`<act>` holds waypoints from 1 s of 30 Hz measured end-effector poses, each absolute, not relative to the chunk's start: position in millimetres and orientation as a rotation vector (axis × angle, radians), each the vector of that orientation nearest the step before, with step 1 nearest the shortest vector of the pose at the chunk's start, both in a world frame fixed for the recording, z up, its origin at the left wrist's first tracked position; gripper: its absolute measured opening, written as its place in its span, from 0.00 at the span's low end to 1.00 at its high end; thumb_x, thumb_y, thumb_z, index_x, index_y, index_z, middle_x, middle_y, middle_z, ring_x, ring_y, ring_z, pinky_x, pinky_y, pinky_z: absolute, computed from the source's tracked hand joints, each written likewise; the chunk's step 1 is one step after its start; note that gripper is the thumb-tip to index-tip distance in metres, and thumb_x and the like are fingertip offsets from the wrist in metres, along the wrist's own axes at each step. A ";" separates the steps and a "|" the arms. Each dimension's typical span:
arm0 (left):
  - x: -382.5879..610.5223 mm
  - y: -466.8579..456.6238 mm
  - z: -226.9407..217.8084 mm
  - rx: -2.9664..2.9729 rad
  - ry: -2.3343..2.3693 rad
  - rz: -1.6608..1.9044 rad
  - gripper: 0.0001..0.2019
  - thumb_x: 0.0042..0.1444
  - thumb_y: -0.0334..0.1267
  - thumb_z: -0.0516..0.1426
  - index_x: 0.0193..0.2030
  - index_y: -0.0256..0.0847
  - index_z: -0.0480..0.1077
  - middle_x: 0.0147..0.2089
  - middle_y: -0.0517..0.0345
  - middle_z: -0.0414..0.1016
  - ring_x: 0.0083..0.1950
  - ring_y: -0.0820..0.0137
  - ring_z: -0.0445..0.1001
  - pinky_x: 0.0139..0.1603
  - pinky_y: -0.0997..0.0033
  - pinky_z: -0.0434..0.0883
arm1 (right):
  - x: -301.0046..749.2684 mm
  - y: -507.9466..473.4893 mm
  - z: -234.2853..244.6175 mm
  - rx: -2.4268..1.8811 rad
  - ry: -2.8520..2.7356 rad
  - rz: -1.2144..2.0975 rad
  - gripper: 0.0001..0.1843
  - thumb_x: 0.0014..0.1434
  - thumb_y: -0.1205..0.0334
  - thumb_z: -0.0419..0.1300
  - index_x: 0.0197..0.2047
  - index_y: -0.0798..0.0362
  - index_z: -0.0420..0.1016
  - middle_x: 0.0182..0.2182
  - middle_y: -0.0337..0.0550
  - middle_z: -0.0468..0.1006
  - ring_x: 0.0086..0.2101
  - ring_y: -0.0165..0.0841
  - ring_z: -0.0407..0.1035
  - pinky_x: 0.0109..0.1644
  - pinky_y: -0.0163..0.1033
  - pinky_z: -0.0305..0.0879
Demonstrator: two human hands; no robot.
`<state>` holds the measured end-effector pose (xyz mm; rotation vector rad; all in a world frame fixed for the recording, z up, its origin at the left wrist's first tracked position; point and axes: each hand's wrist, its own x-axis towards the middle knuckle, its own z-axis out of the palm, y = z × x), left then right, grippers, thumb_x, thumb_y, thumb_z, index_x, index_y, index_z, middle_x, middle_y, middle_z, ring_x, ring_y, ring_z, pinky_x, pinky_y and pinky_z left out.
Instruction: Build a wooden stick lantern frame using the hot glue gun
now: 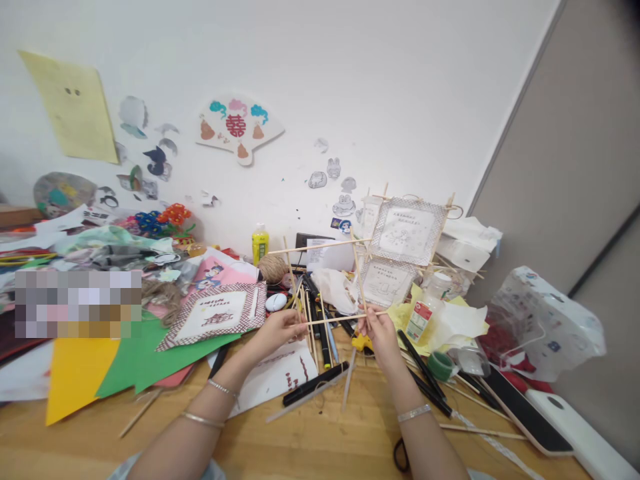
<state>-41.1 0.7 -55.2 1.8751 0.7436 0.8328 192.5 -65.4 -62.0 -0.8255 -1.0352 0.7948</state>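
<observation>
Spanning the gap between the two hands, a thin stick frame [330,321] stands raised above the counter [300,443], its far bar well beyond the fingers and its near bar running from one hand to the other. The fingers of the left hand [280,327] are closed in a pinch at the near left corner; those of the right hand [379,332] pinch the near right corner, where the bar pokes out a little past them. How the corners are joined is too small to tell.

The frame looks very light and fairly stiff along each stick, yet probably weak where sticks cross, so it may skew or snap if twisted. Holding close to the crossings, with gentle, even pressure from both sides, seems safest; the slim sticks could roll under a loose grip.

Below and between the fingers lie dark pens [315,319], with a black marker [315,385] nearer the wearer. Left of the left fingers rests a bordered picture [215,315]; beyond them sits a ball of twine [273,269]. Right of the right fingers stands a red-labelled bottle [419,321], and beyond them, bordered panels [407,230].
</observation>
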 end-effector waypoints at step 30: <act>-45.8 4.7 -55.6 1.551 0.655 0.783 0.27 0.44 0.45 0.63 0.52 0.37 0.68 0.41 0.51 0.77 0.31 0.73 0.71 0.36 0.69 0.68 | 192.0 -65.0 -64.8 -0.760 -1.015 0.819 0.17 0.52 0.48 0.60 0.37 0.54 0.72 0.17 0.33 0.71 0.17 0.24 0.59 0.21 0.31 0.57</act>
